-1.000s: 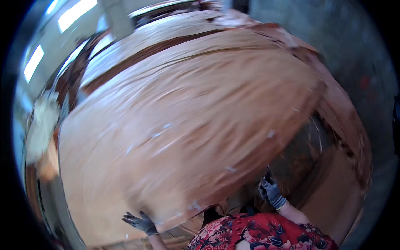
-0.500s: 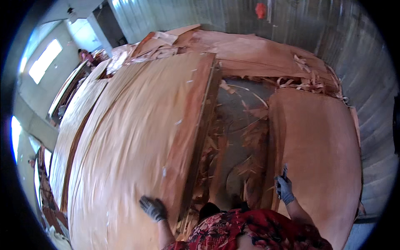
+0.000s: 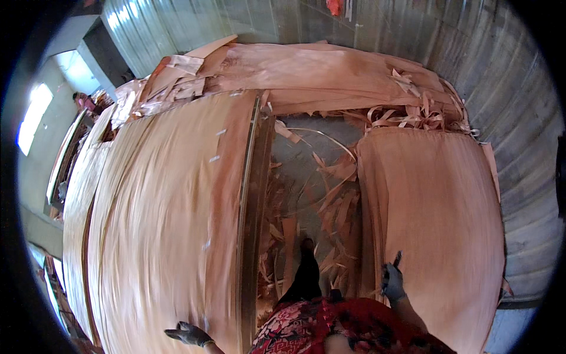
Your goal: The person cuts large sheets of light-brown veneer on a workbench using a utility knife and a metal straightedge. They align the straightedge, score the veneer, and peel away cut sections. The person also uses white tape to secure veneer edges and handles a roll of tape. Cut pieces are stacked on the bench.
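Note:
My left hand (image 3: 188,334), in a grey glove, is open with its fingers stretched out over the near part of a broad stack of pale wood veneer sheets (image 3: 153,224). I cannot tell whether it touches the top sheet. Short whitish strips dot that sheet towards its reddish right edge. My right hand (image 3: 394,284), also gloved, is closed on a slim dark tool (image 3: 398,258) that points away from me; its exact kind does not show. This hand is at the left edge of a lower, reddish veneer stack (image 3: 442,200).
Between the stacks runs a grey floor aisle (image 3: 312,159) strewn with torn veneer strips (image 3: 339,203); my leg stands in it. More veneer (image 3: 330,71) lies across the far end, beside curled offcuts (image 3: 421,118). A corrugated metal wall (image 3: 501,100) borders the right. Another person (image 3: 85,101) is far left.
My view has shifted to the right and further along the aisle, and a leg now shows. My left hand is lower in view. The right hand still grips the dark tool.

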`<state>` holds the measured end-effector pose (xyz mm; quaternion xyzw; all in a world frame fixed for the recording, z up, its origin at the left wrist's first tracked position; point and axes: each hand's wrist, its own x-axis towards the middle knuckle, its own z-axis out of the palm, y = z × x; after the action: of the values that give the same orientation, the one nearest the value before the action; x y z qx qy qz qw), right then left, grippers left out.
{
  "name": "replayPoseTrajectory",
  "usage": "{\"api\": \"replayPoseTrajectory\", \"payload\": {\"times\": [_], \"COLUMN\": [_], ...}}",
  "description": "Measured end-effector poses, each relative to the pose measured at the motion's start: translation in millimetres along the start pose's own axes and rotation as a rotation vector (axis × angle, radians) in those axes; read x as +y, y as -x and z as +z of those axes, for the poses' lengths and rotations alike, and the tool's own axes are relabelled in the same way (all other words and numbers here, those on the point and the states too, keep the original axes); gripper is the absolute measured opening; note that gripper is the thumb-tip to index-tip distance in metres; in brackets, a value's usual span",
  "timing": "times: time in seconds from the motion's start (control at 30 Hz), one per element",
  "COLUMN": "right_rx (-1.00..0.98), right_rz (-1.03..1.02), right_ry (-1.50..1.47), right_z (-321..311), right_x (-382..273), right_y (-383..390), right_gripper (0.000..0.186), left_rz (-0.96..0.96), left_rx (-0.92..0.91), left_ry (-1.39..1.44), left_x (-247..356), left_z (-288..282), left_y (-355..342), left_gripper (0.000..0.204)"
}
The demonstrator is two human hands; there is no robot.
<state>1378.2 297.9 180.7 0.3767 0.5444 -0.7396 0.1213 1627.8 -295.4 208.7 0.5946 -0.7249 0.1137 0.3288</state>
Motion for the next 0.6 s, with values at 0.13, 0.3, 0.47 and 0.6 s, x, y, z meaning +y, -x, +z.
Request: {"api": "replayPoseTrajectory", "payload": {"times": [0.13, 0.3, 0.47, 0.6], "right_rx": [-0.042, -0.23, -0.047, -0.092], "right_rz": [0.225, 0.093, 0.055, -0.079], "right_ry": [0.103, -0.011, 0.038, 0.174], "right_z": [113, 182, 208, 174], "right_x": [-106, -183, -225, -229], "right_y": [-56, -123, -164, -258], "right_gripper": [0.026, 0.029, 0.029, 0.025], "left_rz": [0.139, 0.295, 0.297, 0.367], "left_rx": [-0.093, -0.269, -0.42, -0.39], "left_ry": [0.357, 0.559, 0.604, 0.182], "left_x": [180, 398, 601, 715], "left_z": [38, 107, 189, 260], "left_y": [-46, -74, -104, -101], "left_gripper": [0.068, 0.073, 0.077, 0.073]}}
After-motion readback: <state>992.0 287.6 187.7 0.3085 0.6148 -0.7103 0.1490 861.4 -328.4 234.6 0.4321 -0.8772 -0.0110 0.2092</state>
